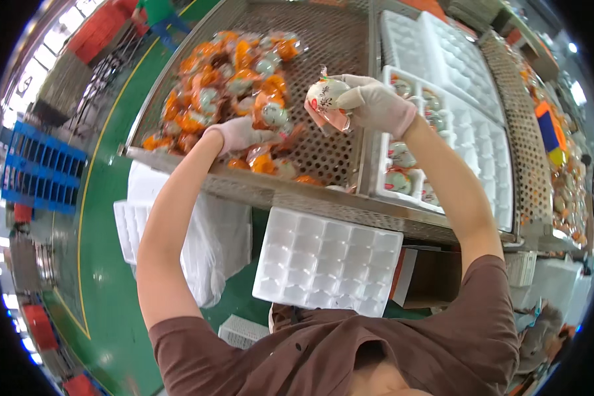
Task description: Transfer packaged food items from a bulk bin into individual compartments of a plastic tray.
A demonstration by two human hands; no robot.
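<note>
My right hand, in a white glove, holds up a plastic-wrapped egg-shaped item, pale with dark printed writing and an orange-pink tail of wrapper below. It hangs above the right part of a perforated metal tray. My left hand, gloved as well, is low among a heap of similar orange-and-pale wrapped items in that tray. Its fingertips meet wrappers near one packet; whether they grip anything is unclear. Beside my right forearm, a white foam tray has wrapped items in its left-hand cells.
More white foam trays lie behind the partly filled one. Another foam tray is in front of my body, below the metal edge. A cardboard box stands under the bench. Blue pallets and a person in green are at left.
</note>
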